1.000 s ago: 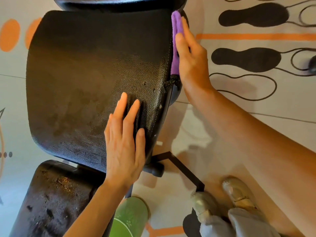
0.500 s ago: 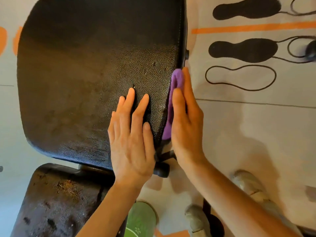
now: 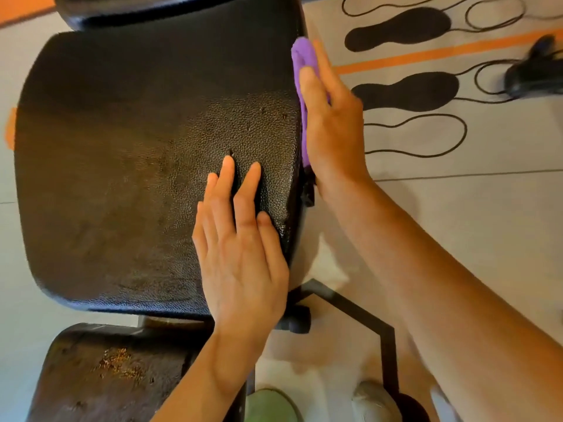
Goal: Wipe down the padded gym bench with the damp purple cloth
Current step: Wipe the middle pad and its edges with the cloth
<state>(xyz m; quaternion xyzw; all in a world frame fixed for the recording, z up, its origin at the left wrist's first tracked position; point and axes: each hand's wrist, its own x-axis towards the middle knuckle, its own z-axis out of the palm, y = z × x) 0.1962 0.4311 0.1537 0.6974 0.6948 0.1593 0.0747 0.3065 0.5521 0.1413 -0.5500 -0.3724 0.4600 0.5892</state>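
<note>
The purple cloth [image 3: 301,74] is bunched into a thick fold, pressed by the right hand [image 3: 333,129] with straight fingers flat against the bench pad [image 3: 137,153]'s side edge. Just beside that grip, the left hand [image 3: 240,257] rests flat, fingers slightly spread, on the pebbled black top (glossy, scuffed in patches).

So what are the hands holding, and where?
The right hand presses the purple cloth flat against the bench pad's right side. The left hand rests flat on top, holding nothing.
</note>
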